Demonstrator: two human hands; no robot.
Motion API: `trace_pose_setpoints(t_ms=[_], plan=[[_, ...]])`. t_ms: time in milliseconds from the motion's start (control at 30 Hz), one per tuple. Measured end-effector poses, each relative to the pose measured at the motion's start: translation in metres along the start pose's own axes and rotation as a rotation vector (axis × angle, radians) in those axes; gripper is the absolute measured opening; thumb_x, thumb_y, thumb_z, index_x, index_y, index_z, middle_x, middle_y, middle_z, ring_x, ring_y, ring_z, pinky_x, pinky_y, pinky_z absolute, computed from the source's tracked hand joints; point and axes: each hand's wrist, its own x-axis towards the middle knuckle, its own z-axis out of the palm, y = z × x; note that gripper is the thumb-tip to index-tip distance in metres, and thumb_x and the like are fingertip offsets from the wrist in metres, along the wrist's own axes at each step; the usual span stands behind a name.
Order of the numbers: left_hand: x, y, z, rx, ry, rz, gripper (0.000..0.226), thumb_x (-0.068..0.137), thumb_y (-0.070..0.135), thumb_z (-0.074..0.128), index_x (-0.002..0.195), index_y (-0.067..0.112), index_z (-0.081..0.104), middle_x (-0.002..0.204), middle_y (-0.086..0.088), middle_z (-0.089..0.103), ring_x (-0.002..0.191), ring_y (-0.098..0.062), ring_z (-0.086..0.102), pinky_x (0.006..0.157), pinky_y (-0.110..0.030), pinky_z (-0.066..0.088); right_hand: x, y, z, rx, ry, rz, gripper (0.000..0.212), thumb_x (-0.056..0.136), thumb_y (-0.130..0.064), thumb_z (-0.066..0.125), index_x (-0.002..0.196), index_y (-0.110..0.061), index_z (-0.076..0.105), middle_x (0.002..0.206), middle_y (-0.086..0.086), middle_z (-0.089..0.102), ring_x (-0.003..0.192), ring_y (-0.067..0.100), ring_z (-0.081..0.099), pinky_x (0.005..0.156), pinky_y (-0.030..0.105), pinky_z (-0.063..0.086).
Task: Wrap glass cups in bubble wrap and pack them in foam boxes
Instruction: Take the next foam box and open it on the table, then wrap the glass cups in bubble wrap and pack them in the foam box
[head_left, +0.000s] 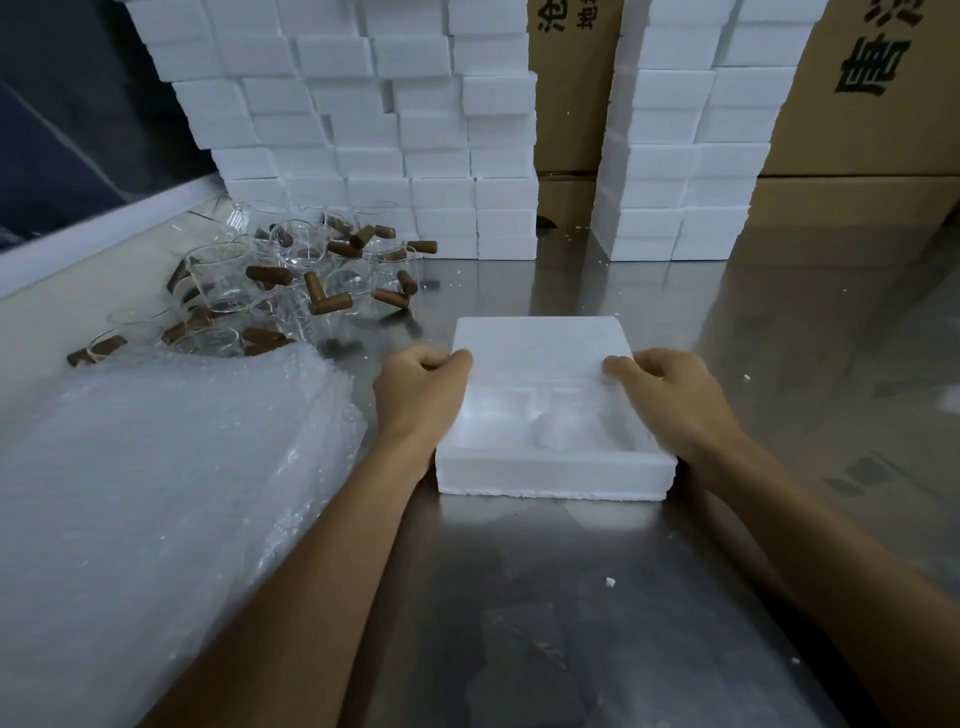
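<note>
White moulded foam box (556, 467) lying open-side-up on grey steel tabletop (571, 597), centre, its flat white foam lid (540, 345) sitting on far half. Left hand (418, 397) gripping lid's left edge, fingers curled over it. Right hand (670, 397) gripping lid's right edge likewise. Stack of clear bubble wrap sheets (156, 493) lying at left, just beside left forearm. Clear glass cups with brown wooden handles (291, 291) sitting heaped behind wrap. Stacked white foam boxes (363, 130) and brown cardboard cartons (857, 119) standing along back.
</note>
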Motion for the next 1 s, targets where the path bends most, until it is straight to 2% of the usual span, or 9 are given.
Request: trace_pose_setpoints(t_ms=[67,200,333,433,567,667,800,900,1000], plan=[[0.002,0.003,-0.001,0.032,0.011,-0.005,0.012,0.084,0.029,0.068,0.085,0.017,0.068,0.074,0.007,0.065,0.064,-0.007,0.057,0.053,-0.022,0.038,0.0,-0.001,0.001,-0.02,0.013,0.001,0.026,0.088,-0.038,0.061,0.086,-0.015,0.072,0.072,-0.004,0.067,0.067,0.019,0.06,0.062,0.03,0.043],[0.002,0.01,-0.003,0.115,-0.015,0.006,0.018,0.08,0.031,0.069,0.097,0.027,0.063,0.085,0.008,0.063,0.072,-0.009,0.06,0.055,-0.024,0.042,0.0,-0.002,-0.001,0.056,0.046,0.022,0.032,0.09,-0.034,0.067,0.12,-0.023,0.06,0.094,-0.009,0.064,0.08,0.006,0.061,0.063,0.025,0.046],[0.0,0.014,-0.01,0.161,-0.029,0.042,0.024,0.08,0.034,0.067,0.104,0.031,0.065,0.098,0.006,0.067,0.084,-0.016,0.064,0.077,-0.034,0.055,-0.001,-0.005,0.003,0.058,0.023,0.016,0.035,0.09,-0.032,0.066,0.123,-0.023,0.061,0.098,-0.005,0.069,0.08,0.009,0.063,0.061,0.027,0.046],[-0.003,0.013,-0.014,0.223,-0.061,0.087,0.041,0.085,0.034,0.063,0.127,0.033,0.064,0.12,-0.003,0.068,0.102,-0.024,0.064,0.093,-0.039,0.052,-0.001,-0.012,0.007,-0.132,-0.015,-0.014,0.039,0.089,-0.039,0.067,0.122,-0.02,0.06,0.1,-0.004,0.066,0.084,0.017,0.064,0.072,0.036,0.054],[-0.004,0.012,-0.016,0.227,-0.079,0.094,0.037,0.088,0.036,0.061,0.124,0.031,0.069,0.121,0.0,0.069,0.101,-0.022,0.064,0.093,-0.037,0.052,0.007,-0.035,0.015,-0.455,0.008,-0.161,0.041,0.088,-0.04,0.069,0.122,-0.02,0.061,0.131,0.008,0.053,0.101,0.028,0.059,0.091,0.046,0.052],[-0.003,0.012,-0.016,0.242,-0.088,0.088,0.043,0.084,0.047,0.07,0.124,0.03,0.067,0.127,0.004,0.065,0.109,-0.019,0.06,0.1,-0.045,0.048,0.018,-0.06,0.033,-0.512,-0.059,-0.234,0.04,0.087,-0.039,0.069,0.122,-0.02,0.063,0.126,0.006,0.061,0.106,0.028,0.06,0.093,0.047,0.053],[0.0,0.012,-0.014,0.253,-0.109,0.068,0.047,0.078,0.054,0.075,0.119,0.032,0.067,0.11,0.009,0.066,0.105,-0.02,0.061,0.098,-0.045,0.048,0.034,-0.088,0.071,-0.473,-0.122,-0.331,0.029,0.089,-0.035,0.064,0.114,-0.02,0.068,0.115,0.001,0.068,0.099,0.02,0.06,0.092,0.039,0.051],[0.001,0.012,-0.013,0.248,-0.095,0.052,0.016,0.078,0.048,0.074,0.085,0.035,0.066,0.081,0.018,0.063,0.087,-0.013,0.062,0.088,-0.042,0.053,0.051,-0.104,0.104,-0.348,-0.226,-0.35,0.022,0.092,-0.027,0.063,0.111,-0.019,0.068,0.11,0.003,0.068,0.096,0.018,0.06,0.088,0.035,0.05],[0.004,0.009,-0.011,0.236,-0.081,0.059,0.02,0.079,0.048,0.075,0.078,0.032,0.063,0.076,0.015,0.063,0.08,-0.009,0.06,0.083,-0.039,0.053,0.073,-0.118,0.132,-0.243,-0.307,-0.349,0.02,0.092,-0.019,0.061,0.111,-0.015,0.065,0.107,0.006,0.068,0.098,0.021,0.061,0.085,0.033,0.051]])
